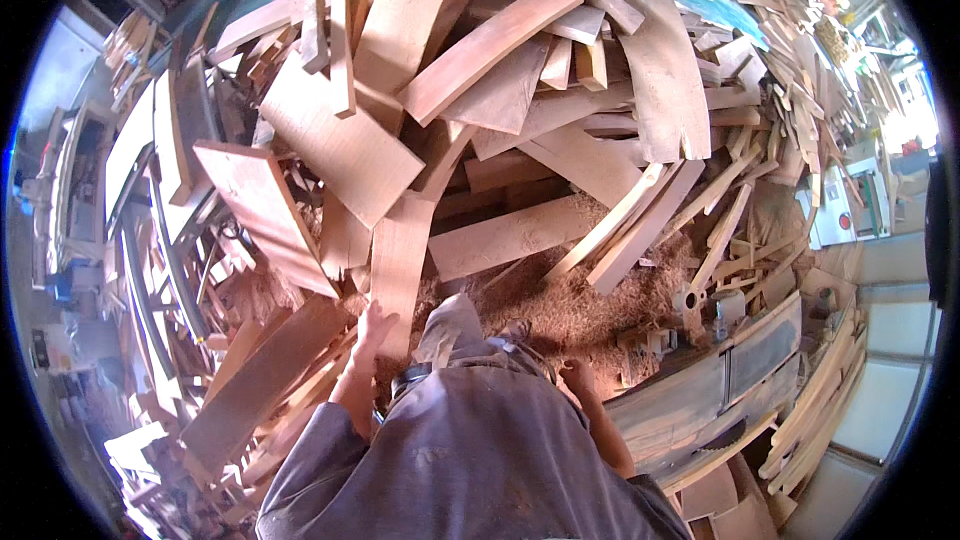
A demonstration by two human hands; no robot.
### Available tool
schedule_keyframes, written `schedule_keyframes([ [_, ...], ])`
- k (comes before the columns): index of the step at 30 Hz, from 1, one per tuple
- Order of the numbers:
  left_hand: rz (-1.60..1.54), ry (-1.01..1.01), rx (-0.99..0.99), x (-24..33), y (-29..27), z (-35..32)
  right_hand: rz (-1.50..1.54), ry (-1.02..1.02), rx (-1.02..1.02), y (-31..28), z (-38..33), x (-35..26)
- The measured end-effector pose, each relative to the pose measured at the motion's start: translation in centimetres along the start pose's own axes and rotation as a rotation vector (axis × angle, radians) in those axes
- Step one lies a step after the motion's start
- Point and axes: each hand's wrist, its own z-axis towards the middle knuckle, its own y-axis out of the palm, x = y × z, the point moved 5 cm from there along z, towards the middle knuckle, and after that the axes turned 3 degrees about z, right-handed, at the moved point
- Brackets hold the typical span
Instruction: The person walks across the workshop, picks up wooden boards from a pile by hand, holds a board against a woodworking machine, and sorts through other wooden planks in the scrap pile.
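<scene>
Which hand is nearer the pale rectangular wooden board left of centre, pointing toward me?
Left. The left hand is at the lower left edge of the board; the right hand is apart, rightward.

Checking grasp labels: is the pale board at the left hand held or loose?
Held, it appears: the left hand meets the left edge of the pale board. Grip partly hidden, so cannot tell how firmly.

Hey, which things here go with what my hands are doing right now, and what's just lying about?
In use:
- pale board, its lower left edge at your left hand, which appears to grip it

Lying about:
- heaped boards ahead
- wood shavings on the ground
- long strips stacked at the right
- brown plank at the left
</scene>
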Motion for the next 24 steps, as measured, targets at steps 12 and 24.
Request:
schedule_keyframes([
  [12, 0.179, 0.496, 0.065, 32.3, -9.9, 26.8, 0.377, 0.360, -0.045, 5.9, -6.3, -6.0],
  [24, 0.656, 0.554, -0.070, 41.0, -10.2, 38.9, 0.637, 0.325, 0.234, 13.5, -14.1, -4.7],
])
